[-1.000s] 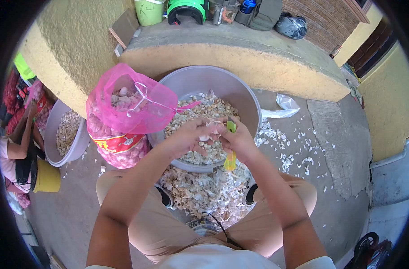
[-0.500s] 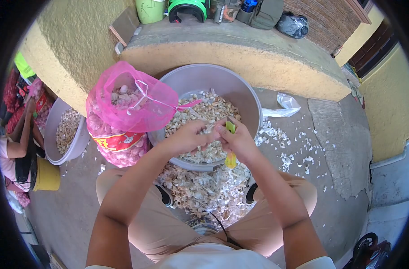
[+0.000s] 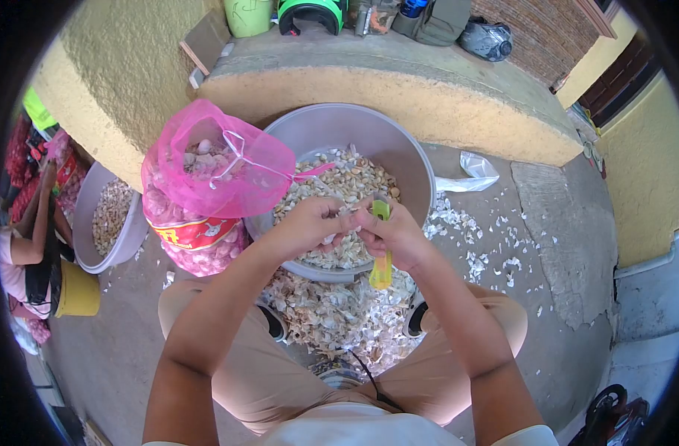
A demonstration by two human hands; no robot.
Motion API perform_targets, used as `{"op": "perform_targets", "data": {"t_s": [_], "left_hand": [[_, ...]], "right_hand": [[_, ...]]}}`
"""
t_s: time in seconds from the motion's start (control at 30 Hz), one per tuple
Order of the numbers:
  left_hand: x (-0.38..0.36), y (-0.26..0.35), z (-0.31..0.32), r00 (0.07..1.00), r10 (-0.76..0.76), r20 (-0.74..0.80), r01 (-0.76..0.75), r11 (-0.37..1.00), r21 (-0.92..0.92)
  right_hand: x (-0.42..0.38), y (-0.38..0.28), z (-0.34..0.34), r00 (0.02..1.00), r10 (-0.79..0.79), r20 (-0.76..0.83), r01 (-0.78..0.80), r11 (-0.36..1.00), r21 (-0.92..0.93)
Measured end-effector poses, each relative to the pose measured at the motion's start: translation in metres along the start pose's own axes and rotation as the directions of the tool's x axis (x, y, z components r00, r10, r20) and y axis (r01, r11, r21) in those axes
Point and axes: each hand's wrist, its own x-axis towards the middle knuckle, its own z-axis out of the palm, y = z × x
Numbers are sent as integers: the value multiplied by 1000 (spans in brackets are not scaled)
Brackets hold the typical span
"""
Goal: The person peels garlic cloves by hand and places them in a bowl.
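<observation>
Over the near side of a large grey basin (image 3: 421,160) my two hands meet at the fingertips. My right hand (image 3: 395,234) is closed round a yellow-green utility knife (image 3: 381,272), whose handle sticks out below the palm. My left hand (image 3: 313,225) pinches a small pale piece, apparently a garlic clove, largely hidden by the fingers. Peeled and loose garlic cloves (image 3: 362,175) fill much of the basin. Against its left side leans a pink mesh sack (image 3: 194,249) of garlic bulbs, its top draped over the rim.
Papery garlic skins (image 3: 332,316) are heaped between my feet and scattered to the right. A concrete ledge (image 3: 384,93) runs behind the basin. At left, another person (image 3: 29,245) sits by a second basin (image 3: 137,223) of cloves and a yellow bucket (image 3: 79,290). A plastic bag (image 3: 477,172) lies at right.
The knife in my right hand has turned, showing more of its handle. My left fingers have closed in towards the right hand. The basin and sack stay put.
</observation>
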Motion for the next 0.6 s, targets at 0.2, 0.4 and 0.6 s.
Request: {"op": "perform_targets", "data": {"t_s": [0.2, 0.4, 0.6], "left_hand": [[-3, 3, -2, 996, -15, 92, 24, 995, -95], [0, -4, -2, 973, 40, 226, 53, 921, -387], [3, -3, -5, 940, 63, 334, 88, 905, -416]], "right_hand": [[1, 5, -4, 995, -57, 81, 48, 993, 110], [-2, 1, 2, 995, -60, 85, 41, 976, 214], [-5, 2, 5, 996, -77, 34, 66, 966, 250]]}}
